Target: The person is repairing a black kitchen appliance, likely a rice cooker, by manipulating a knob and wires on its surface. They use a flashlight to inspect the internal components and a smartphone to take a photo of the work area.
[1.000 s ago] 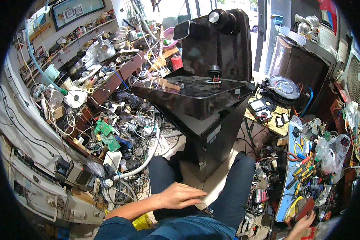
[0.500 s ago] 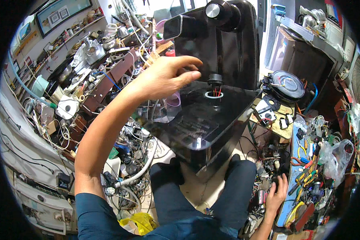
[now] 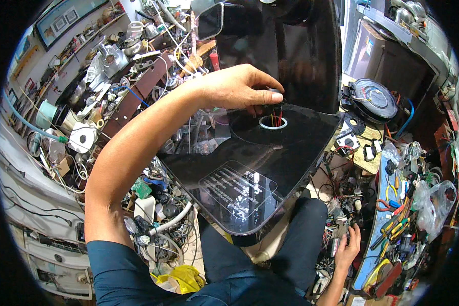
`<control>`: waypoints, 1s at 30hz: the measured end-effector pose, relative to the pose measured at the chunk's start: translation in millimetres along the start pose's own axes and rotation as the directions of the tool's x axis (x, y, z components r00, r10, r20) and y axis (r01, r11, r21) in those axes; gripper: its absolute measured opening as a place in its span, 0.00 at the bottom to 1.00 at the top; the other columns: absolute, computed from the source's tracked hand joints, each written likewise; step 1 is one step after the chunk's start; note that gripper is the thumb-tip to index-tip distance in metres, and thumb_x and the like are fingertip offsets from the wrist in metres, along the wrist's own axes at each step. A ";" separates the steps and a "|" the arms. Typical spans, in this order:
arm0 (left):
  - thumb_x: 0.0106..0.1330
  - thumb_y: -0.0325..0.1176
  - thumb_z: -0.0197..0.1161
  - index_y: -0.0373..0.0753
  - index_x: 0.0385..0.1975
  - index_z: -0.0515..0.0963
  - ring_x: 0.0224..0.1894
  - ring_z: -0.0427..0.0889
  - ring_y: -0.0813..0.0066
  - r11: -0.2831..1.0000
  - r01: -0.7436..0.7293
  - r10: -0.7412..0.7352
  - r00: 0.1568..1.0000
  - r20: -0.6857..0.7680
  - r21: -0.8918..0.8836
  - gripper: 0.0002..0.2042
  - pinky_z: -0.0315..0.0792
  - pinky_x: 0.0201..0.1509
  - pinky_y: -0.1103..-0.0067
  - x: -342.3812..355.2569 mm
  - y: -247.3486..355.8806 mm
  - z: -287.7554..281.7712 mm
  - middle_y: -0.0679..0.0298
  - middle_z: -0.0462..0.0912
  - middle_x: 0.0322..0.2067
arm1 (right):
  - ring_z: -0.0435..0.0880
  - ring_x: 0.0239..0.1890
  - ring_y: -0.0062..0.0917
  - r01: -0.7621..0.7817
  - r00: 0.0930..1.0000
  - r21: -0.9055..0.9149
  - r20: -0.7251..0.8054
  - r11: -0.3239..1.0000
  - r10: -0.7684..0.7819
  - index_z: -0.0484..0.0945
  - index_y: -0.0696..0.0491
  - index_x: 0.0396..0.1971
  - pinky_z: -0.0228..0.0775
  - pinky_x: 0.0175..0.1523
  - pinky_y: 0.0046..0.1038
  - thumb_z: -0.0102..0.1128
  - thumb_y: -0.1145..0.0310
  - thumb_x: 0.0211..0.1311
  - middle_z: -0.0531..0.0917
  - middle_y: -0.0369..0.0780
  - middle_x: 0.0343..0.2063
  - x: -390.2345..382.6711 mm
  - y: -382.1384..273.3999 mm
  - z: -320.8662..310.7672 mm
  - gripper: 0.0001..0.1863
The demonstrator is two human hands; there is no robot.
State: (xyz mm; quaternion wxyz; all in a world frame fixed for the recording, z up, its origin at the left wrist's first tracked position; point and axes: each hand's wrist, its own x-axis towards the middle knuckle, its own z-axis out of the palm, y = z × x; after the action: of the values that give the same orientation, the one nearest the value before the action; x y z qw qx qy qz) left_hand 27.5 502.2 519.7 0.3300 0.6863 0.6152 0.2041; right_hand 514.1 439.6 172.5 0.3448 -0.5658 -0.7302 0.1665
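My left hand (image 3: pixel 239 87) reaches in across the left side. Its thumb and fingers close round a small black connector (image 3: pixel 274 107), whose top they mostly hide. Red and yellowish wires (image 3: pixel 277 121) run from the connector down into a hole edged by a white ring (image 3: pixel 273 128). That hole is in the glossy black base (image 3: pixel 199 159) of an appliance in front of my knees, with a printed panel (image 3: pixel 238 189) at its near end. Low on the right, my right hand (image 3: pixel 348 249) holds nothing visible, fingers apart, beside a heap of small parts (image 3: pixel 336 224).
The appliance's black upright body (image 3: pixel 306 61) rises behind the base. A round black unit with wires (image 3: pixel 373 100) lies at right. Pliers (image 3: pixel 391 193) and screwdrivers (image 3: pixel 394 224) crowd a blue board (image 3: pixel 364 268). Cables and parts fill the left; a yellow bag (image 3: pixel 183 279) lies below.
My left hand has come down and right onto the connector and closed round it. The black base appears larger and nearer in view. My right hand has barely moved.
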 end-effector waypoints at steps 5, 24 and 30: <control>0.77 0.49 0.60 0.31 0.64 0.76 0.36 0.88 0.74 0.997 0.075 -0.076 0.996 -0.048 -0.035 0.27 0.84 0.43 0.77 -5.4 -7.8 -4.0 0.55 0.87 0.47 | 0.77 0.63 0.50 0.025 0.999 -0.003 0.030 1.000 -0.025 0.79 0.62 0.53 0.71 0.65 0.42 0.58 0.79 0.65 0.77 0.53 0.63 1.1 -0.3 9.6 0.16; 0.79 0.43 0.58 0.40 0.62 0.79 0.31 0.81 0.83 0.892 0.160 -0.148 0.987 0.061 -0.422 0.19 0.79 0.38 0.83 -4.3 -36.7 -6.8 0.66 0.85 0.43 | 0.78 0.63 0.52 0.046 0.991 0.036 0.126 0.998 -0.050 0.80 0.64 0.51 0.70 0.67 0.42 0.61 0.78 0.64 0.78 0.55 0.61 -6.1 -4.4 32.0 0.16; 0.80 0.44 0.57 0.39 0.63 0.77 0.34 0.83 0.81 0.887 0.146 -0.104 0.987 0.119 -0.438 0.20 0.77 0.38 0.84 -2.3 -47.7 -12.9 0.67 0.84 0.40 | 0.78 0.62 0.52 0.031 0.984 0.037 0.176 0.999 -0.037 0.81 0.63 0.51 0.70 0.67 0.42 0.60 0.77 0.64 0.78 0.56 0.61 -3.0 -1.7 36.0 0.15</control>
State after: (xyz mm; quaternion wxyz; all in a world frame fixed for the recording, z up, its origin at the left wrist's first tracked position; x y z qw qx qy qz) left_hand -15.5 503.7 495.4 0.5189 0.5602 0.5791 0.2857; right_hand 488.4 441.5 147.2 0.2909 -0.5304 -0.7645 0.2226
